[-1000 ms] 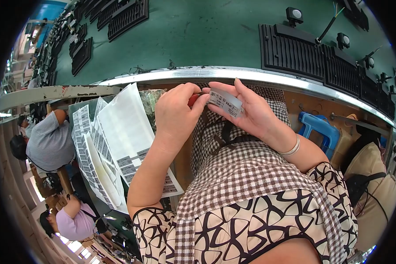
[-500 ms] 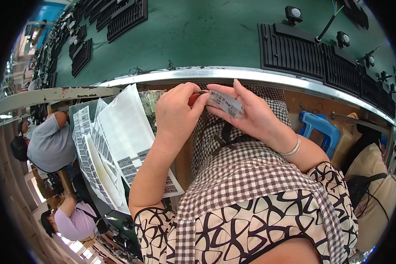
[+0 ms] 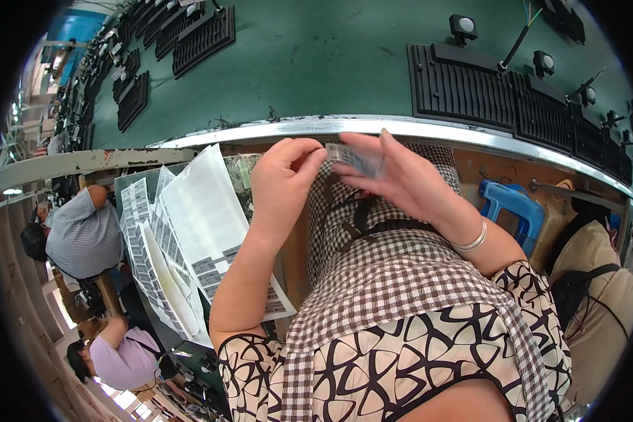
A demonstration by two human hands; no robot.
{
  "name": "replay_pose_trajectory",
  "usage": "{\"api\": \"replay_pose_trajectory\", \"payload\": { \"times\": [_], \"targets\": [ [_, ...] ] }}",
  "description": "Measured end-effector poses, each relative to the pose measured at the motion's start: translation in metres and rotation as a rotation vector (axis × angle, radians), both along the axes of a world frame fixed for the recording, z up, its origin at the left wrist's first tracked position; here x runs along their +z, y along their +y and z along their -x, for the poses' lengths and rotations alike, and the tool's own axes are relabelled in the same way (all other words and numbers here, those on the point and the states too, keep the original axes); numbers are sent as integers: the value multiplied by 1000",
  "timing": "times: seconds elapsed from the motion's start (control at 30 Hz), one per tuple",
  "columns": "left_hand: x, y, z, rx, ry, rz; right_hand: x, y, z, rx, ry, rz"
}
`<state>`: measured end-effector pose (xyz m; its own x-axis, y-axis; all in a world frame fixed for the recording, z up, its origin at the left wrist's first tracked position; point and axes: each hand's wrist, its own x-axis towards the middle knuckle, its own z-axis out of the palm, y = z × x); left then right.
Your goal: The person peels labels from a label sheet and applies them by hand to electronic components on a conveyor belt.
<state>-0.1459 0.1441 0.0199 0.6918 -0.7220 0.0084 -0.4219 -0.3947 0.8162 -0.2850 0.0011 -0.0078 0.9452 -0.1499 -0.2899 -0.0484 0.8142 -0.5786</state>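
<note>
L hand (image 3: 283,184): grip closed, thumb & fingertips pinching one end of the printed label (image 3: 357,162), blurred, just off the desk's (image 3: 316,74) near edge. R hand (image 3: 413,181): grip open, fingers apart & partly blurred, right by the label; couldn't tell if touching. Label sheets (image 3: 202,204) lay L of the hands, below the desk's near edge. Finned black panels (image 3: 464,88) sat nr the desk's near edge, R side; more finned units (image 3: 202,42) were toward its far L corner.
</note>
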Motion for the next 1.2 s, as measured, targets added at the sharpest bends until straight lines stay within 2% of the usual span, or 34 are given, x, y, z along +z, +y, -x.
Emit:
{"api": "replay_pose_trajectory", "payload": {
  "times": [0.03, 0.07, 0.13, 0.23, 0.33, 0.43, 0.6, 0.63, 0.7, 0.73, 0.77, 0.83, 0.93, 1.07, 1.17, 1.2],
  "targets": [
    [-4, -1, -6, 25, 105, 41, 2, -7, 3, -18, 9, 118],
    [-5, -2, -10, 47, 210, 83, 0, -23, 10, -42, 98, 379],
    [4, -7, -14, 64, 213, 91, 0, -49, 22, -341, -17, 874],
    [9, -13, -21, 84, 209, 114, -3, -107, 39, -593, 221, 1807],
    [7, -15, -30, 90, 144, 124, -19, -135, 27, -451, 467, 2287],
    [6, -17, -44, 71, 107, 149, -16, -119, 5, -324, 446, 2251],
    [15, -23, -64, 115, 143, 247, -17, -83, -44, -264, 215, 2180],
    [17, -24, -67, 118, 138, 252, -15, -79, -50, -364, 142, 2174],
    [20, -26, -73, 120, 130, 263, -10, -94, -53, -496, 44, 1898],
    [23, -27, -75, 126, 105, 242, -9, -103, -56, -661, 87, 1513],
    [23, -28, -77, 126, 106, 246, -7, -119, -57, -764, 173, 1422],
    [22, -30, -81, 124, 113, 248, 8, -155, -63, -810, 307, 1198],
    [21, -35, -82, 122, 114, 238, 35, -195, -79, -538, 192, 869],
    [22, -39, -79, 118, 129, 263, 53, -237, -91, -214, 20, 923],
    [23, -38, -77, 123, 138, 267, 60, -245, -90, -113, -20, 861],
    [24, -39, -78, 130, 145, 266, 60, -245, -92, -145, -9, 927]
  ]
}}
